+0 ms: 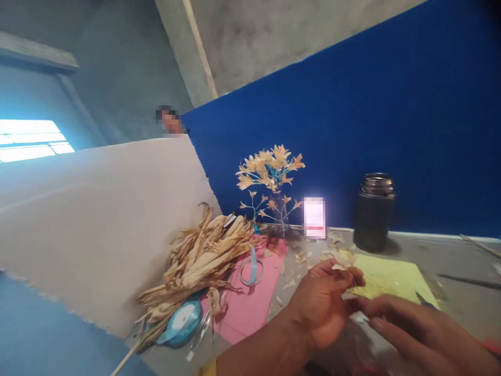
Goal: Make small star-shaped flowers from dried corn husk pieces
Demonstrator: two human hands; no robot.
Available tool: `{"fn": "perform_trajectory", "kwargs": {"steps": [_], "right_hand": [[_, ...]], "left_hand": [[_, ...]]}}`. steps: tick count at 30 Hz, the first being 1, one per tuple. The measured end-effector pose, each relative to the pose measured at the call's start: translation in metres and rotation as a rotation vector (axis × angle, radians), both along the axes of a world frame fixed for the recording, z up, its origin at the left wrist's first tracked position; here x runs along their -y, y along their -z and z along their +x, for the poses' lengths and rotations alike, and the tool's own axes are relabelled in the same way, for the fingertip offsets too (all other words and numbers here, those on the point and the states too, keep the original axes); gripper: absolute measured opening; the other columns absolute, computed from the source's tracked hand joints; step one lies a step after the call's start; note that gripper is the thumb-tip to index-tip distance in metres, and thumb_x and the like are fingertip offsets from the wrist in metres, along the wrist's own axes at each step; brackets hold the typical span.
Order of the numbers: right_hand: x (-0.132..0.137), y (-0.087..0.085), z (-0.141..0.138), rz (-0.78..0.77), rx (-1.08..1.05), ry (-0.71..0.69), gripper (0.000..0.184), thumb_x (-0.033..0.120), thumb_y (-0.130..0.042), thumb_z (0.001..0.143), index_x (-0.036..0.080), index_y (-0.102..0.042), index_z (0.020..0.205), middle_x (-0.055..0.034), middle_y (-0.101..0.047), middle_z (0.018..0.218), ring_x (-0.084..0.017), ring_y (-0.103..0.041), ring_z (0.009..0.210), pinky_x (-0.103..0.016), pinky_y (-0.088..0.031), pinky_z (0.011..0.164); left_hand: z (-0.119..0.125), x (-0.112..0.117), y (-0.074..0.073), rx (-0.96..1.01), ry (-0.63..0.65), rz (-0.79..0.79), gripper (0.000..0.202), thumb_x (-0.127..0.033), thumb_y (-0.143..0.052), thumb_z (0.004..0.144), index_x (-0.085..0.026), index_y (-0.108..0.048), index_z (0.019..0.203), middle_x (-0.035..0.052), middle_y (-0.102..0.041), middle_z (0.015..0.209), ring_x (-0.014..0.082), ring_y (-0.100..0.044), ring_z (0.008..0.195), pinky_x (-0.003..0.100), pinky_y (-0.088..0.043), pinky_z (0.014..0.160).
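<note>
My left hand (323, 300) is closed in a pinch on a pale corn husk flower (343, 258), its thin petals spreading above the fingertips. Just below it, my right hand (415, 326) has its fingers drawn together beside the left hand; what they grip, if anything, is too small to make out. Under and beyond the hands lies a yellow sheet (391, 277). Husk scraps (301, 257) are scattered close to the left hand. Left of my forearm, a roll of pale blue tape (252, 269) rests on a pink sheet (250, 308).
Dried corn husks (207, 248) are heaped at the left beside a blue ribbon spool (182, 324). Finished husk flowers (270, 167) stand at the back, near a bright pixelated panel (314, 216) and a dark flask (374, 214). Behind a partition (97, 209) is a person (171, 121).
</note>
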State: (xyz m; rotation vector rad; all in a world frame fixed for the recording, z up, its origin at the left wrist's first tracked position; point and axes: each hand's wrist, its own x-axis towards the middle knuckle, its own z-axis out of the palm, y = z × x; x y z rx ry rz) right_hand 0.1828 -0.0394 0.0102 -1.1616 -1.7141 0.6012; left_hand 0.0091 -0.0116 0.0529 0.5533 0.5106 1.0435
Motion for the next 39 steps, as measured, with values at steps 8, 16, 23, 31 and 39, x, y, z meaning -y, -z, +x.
{"fn": "perform_trajectory", "kwargs": {"steps": [8,16,23,31,39], "right_hand": [[0.009,-0.036,-0.018,-0.211,-0.258,-0.077,0.029,0.047,-0.069,0.084,0.02,-0.077,0.092,-0.0075,-0.078,0.091,-0.026,-0.073,0.086,-0.032,-0.059,0.076],[0.008,-0.01,-0.019,-0.119,-0.223,0.064,0.032,0.052,-0.068,0.084,0.022,-0.082,0.084,-0.0096,-0.08,0.086,-0.03,-0.074,0.088,-0.037,-0.061,0.08],[0.008,-0.011,-0.017,-0.078,-0.157,0.075,0.029,0.048,-0.067,0.086,0.024,-0.079,0.075,-0.005,-0.075,0.072,-0.025,-0.071,0.071,-0.029,-0.061,0.068],[0.016,-0.02,-0.03,-0.076,-0.34,0.175,0.024,0.041,-0.069,0.081,0.024,-0.072,0.065,-0.0003,-0.06,0.055,-0.019,-0.06,0.051,-0.023,-0.053,0.046],[0.007,0.0,-0.013,-0.076,-0.149,0.094,0.021,0.043,-0.066,0.082,0.027,-0.079,0.075,-0.0055,-0.08,0.077,-0.027,-0.074,0.063,-0.028,-0.062,0.053]], "left_hand": [[0.013,0.012,0.008,0.033,0.009,-0.033,0.033,-0.017,-0.093,0.054,-0.012,-0.072,0.078,0.0042,-0.069,0.081,0.0136,-0.06,0.077,0.025,-0.044,0.073],[0.017,0.014,0.026,0.017,-0.011,-0.071,0.029,-0.017,-0.09,0.053,-0.011,-0.072,0.075,0.0063,-0.069,0.08,0.0168,-0.061,0.073,0.029,-0.048,0.07],[0.015,0.014,0.033,-0.007,0.037,-0.004,0.036,-0.022,-0.088,0.06,-0.011,-0.078,0.092,0.0109,-0.071,0.091,0.0196,-0.063,0.08,0.032,-0.05,0.073],[0.013,0.011,0.034,-0.082,0.095,0.026,0.036,-0.024,-0.082,0.064,-0.012,-0.074,0.097,0.0061,-0.068,0.083,0.0146,-0.06,0.067,0.026,-0.046,0.059],[0.016,0.007,0.039,-0.125,0.044,-0.048,0.043,-0.021,-0.084,0.053,-0.013,-0.073,0.094,0.0058,-0.067,0.081,0.014,-0.058,0.064,0.025,-0.043,0.054]]}}
